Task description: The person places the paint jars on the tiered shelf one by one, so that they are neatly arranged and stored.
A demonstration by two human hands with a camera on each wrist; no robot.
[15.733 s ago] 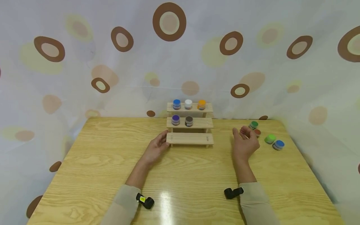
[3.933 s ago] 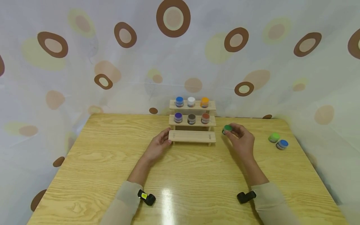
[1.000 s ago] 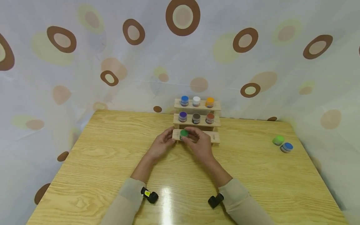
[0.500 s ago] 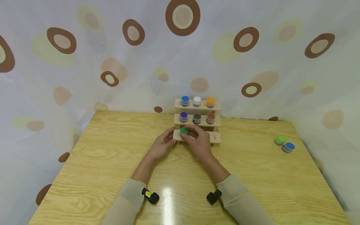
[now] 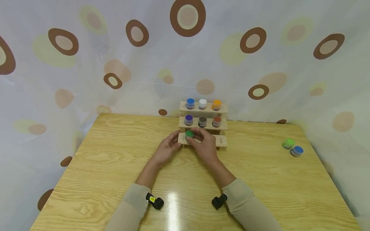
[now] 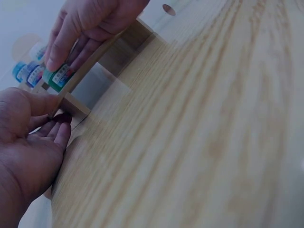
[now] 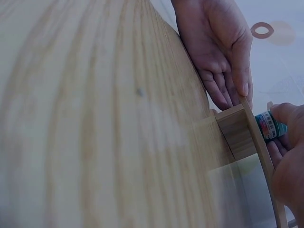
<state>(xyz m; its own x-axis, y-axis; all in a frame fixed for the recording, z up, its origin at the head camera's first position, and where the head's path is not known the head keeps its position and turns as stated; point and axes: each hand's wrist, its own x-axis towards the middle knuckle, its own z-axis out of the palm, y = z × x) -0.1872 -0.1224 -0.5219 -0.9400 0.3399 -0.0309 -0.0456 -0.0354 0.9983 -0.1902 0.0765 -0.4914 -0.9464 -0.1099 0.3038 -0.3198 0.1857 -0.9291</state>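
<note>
A small three-step wooden display rack (image 5: 221,141) stands at the back of the table. My left hand (image 5: 165,149) grips the left end of its lowest step; the left wrist view shows the thumb at the board's edge and the fingers beside the leg. Between thumb and fingers, my right hand (image 5: 206,147) pinches a green-lidded paint jar (image 5: 189,133). That jar sits upright at the left part of the lowest step, its label visible in the right wrist view (image 7: 267,126). Purple (image 5: 189,120), dark brown (image 5: 202,121) and red-brown (image 5: 216,121) jars line the middle step.
Blue (image 5: 190,103), white (image 5: 202,104) and orange (image 5: 216,105) jars stand on the top step. A light green jar (image 5: 288,143) and another blue jar (image 5: 296,151) are at the table's right side. A patterned cloth (image 5: 138,89) hangs right behind the table.
Since the oldest frame, the red-brown jar has come onto the middle step and the green one, carried left by my right hand, onto the lowest. Over the last second, both hands stay nearly still.
</note>
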